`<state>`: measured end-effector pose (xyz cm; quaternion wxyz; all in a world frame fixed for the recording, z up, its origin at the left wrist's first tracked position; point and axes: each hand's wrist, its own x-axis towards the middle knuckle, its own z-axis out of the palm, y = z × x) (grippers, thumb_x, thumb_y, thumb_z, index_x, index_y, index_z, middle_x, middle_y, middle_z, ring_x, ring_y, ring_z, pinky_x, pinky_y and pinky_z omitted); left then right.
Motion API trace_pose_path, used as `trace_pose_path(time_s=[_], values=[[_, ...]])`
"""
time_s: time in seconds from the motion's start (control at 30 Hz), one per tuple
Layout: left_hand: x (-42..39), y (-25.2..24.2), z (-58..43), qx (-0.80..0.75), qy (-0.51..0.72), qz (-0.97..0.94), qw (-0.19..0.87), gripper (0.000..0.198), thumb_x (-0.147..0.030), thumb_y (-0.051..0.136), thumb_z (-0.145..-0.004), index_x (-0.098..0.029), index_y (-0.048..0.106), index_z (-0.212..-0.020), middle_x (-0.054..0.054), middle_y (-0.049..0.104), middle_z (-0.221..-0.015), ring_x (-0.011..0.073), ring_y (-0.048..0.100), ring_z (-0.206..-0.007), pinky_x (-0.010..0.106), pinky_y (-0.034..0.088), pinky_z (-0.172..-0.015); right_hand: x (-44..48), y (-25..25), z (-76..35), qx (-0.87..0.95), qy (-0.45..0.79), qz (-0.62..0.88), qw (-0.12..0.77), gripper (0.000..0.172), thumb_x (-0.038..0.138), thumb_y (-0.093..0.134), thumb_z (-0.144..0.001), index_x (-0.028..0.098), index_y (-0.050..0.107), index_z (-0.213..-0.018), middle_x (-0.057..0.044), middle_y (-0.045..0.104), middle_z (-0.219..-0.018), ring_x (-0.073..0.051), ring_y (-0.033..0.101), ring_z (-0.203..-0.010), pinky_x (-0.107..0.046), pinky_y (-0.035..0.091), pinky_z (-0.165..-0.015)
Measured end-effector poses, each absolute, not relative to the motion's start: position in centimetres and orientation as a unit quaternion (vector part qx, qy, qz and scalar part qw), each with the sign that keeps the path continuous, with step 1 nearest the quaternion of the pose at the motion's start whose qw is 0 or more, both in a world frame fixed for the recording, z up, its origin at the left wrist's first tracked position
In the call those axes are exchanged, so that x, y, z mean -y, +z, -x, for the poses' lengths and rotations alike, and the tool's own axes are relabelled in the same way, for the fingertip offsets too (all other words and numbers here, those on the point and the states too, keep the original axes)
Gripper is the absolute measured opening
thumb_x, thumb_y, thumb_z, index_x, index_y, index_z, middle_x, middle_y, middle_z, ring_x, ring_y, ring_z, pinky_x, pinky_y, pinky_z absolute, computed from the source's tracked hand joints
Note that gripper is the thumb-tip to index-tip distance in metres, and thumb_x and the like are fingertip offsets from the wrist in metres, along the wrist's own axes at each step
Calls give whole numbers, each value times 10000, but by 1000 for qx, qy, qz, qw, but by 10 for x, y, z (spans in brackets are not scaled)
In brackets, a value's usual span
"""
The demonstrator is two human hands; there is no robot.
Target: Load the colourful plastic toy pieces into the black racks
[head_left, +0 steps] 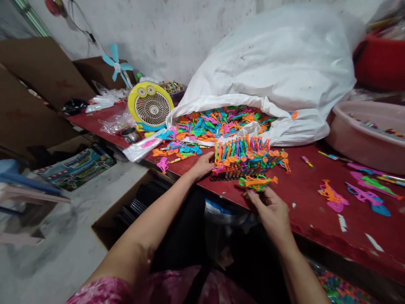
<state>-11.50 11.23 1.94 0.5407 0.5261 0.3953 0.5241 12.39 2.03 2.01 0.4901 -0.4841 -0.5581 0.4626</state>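
Bright plastic toys, somewhat like little pistols, stand in packed rows in a black rack [218, 177] at the table's front edge. My left hand [202, 166] is closed about the rack's left end. Just right of the rack's front, my right hand [272, 207] pinches an orange and green plastic toy [257, 182] between thumb and fingers. Behind the rack, a large white sack [275, 63] lies with its mouth open, and a heap of the same toys [218, 120] shows in it. The fingertips of my left hand are partly hidden.
Loose toys [333, 195] lie on the red table [306, 198] at right, near a pink basin [363, 139]. A yellow fan [153, 105] and a metal cup [129, 135] stand at left. Below the edge is a cardboard box [104, 223] of black racks. A blue stool [25, 181] stands left.
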Motion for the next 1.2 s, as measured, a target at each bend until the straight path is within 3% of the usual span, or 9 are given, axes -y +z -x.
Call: trace_pose_path(time_s=[0.17,0.27,0.4,0.57,0.67,0.83,1.03,1.2], values=[[-71,13,129,-474,529,-586,389,602,-134,608,-712,-153,565,-1313,118,615,-1316,234,569,-1237,410,412,-1099,-24,19,-129,656,333,497,459,244,424,644,-851,191,684,-908,-37,642,-877,-156,583,-788,-285,477,-724],[-51,14,131,-518,471,-649,298,662,-226,667,-752,-182,494,-1389,117,543,-1405,249,502,-1308,413,377,-1125,-24,20,-121,669,317,497,453,232,419,648,-841,188,673,-846,-33,626,-827,-151,569,-743,-272,467,-667],[-49,18,122,-574,404,-684,201,685,-414,759,-744,-185,531,-1348,125,580,-1348,283,516,-1254,437,390,-1076,-24,19,-102,590,363,496,522,297,427,708,-774,176,675,-930,-62,692,-879,-180,632,-768,-336,526,-742],[-60,18,111,-627,382,-664,143,677,-609,739,-721,-216,606,-1257,88,654,-1214,287,557,-1132,405,422,-956,-25,20,-82,538,365,511,563,319,418,773,-681,170,682,-861,-83,734,-884,-212,676,-790,-410,546,-827],[-65,16,113,-621,378,-674,134,592,-541,739,-755,-208,621,-1231,67,679,-1163,270,569,-1091,383,417,-921,-27,23,-75,507,379,527,567,337,427,794,-646,162,689,-826,-77,731,-805,-199,665,-699,-383,564,-735],[-71,16,120,-624,355,-679,151,446,-273,695,-797,-221,619,-1232,51,685,-1139,256,562,-1079,380,418,-911,-32,24,-63,499,390,547,547,337,450,790,-661,147,702,-778,-65,702,-680,-176,632,-604,-329,548,-622],[-74,10,124,-613,361,-684,163,435,-187,637,-807,-210,614,-1241,62,673,-1173,261,547,-1099,409,418,-955,-34,13,-46,518,322,535,585,329,413,773,-683,147,713,-867,-97,742,-854,-215,682,-742,-399,559,-777],[-71,9,124,-603,372,-686,163,429,-185,599,-821,-197,608,-1249,70,667,-1182,280,536,-1110,440,429,-942,-36,7,-49,602,231,518,562,302,410,707,-771,148,717,-921,-104,741,-883,-233,690,-793,-418,557,-809]])
